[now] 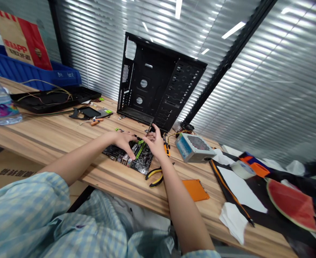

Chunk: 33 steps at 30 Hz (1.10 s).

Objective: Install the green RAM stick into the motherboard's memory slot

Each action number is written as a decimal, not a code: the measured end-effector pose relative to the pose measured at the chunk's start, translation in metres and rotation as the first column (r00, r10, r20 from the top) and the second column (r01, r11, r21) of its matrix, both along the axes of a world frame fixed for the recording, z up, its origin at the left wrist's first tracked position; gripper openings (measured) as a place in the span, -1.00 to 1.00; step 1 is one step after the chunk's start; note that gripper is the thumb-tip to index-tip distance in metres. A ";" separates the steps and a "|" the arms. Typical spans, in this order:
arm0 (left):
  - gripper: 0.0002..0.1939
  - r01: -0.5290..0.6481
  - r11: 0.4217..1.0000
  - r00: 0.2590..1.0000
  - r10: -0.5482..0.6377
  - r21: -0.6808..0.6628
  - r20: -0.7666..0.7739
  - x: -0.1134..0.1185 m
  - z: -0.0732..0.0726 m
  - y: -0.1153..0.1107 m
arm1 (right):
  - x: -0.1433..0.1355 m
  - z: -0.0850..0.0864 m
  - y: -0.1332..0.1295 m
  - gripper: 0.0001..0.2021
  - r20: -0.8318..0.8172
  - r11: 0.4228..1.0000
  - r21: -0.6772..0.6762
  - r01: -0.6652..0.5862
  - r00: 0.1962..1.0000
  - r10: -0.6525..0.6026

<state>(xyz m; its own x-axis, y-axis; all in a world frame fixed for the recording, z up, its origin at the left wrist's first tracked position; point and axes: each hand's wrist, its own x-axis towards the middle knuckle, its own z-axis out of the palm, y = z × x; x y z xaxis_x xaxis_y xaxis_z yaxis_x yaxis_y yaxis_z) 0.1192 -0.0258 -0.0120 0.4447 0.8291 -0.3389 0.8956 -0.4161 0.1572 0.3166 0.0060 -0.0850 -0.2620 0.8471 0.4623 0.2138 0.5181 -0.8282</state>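
Observation:
A black motherboard (144, 165) with green slots lies flat on the wooden table in front of me. My left hand (124, 141) rests over its left part, thumb and fingers spread. At the board's far right side, my right hand (155, 144) pinches a thin dark stick-like tool (149, 128) that points upward; its exact kind is unclear. Part of the board is hidden beneath both hands. Beside my right forearm lie yellow-and-black pliers (154, 177) and an orange-and-black handled tool (166, 147). Behind the board stands an open black computer case (158, 75).
To the right are a power supply unit (194, 147), a flat orange drive (196, 190), a crumpled tissue (233, 222) and a watermelon slice (292, 204). On the left stand a water bottle (1, 102), a blue bin (39, 77) and a black panel (47, 102) with wires.

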 end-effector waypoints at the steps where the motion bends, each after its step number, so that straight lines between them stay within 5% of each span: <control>1: 0.16 0.005 1.000 1.000 -0.005 0.005 -0.001 0.000 0.000 0.000 | 0.000 0.001 -0.001 -0.19 0.007 1.000 0.012 -0.017 1.000 0.017; 10: 0.19 -0.006 1.000 1.000 0.006 -0.007 -0.011 0.001 0.003 -0.002 | -0.002 0.006 -0.006 -0.27 -0.048 0.998 0.006 -0.055 0.997 0.055; 22: 0.19 0.000 1.000 1.000 0.000 -0.013 -0.008 0.002 0.004 -0.003 | -0.005 -0.008 0.006 -0.31 -0.149 0.983 -0.139 0.116 0.979 -0.137; 33: 0.21 -0.007 1.000 1.000 0.007 -0.014 -0.005 0.002 0.004 -0.003 | -0.012 -0.003 -0.005 -0.32 -0.236 0.997 -0.073 0.013 0.971 -0.030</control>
<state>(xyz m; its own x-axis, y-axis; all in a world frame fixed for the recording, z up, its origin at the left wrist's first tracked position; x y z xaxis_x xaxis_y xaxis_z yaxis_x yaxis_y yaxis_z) 0.1216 -0.0283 -0.0078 0.4370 0.8272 -0.3531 0.8994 -0.4075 0.1583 0.3042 0.0008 -0.0878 -0.1335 0.8838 0.4484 0.0175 0.4545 -0.8906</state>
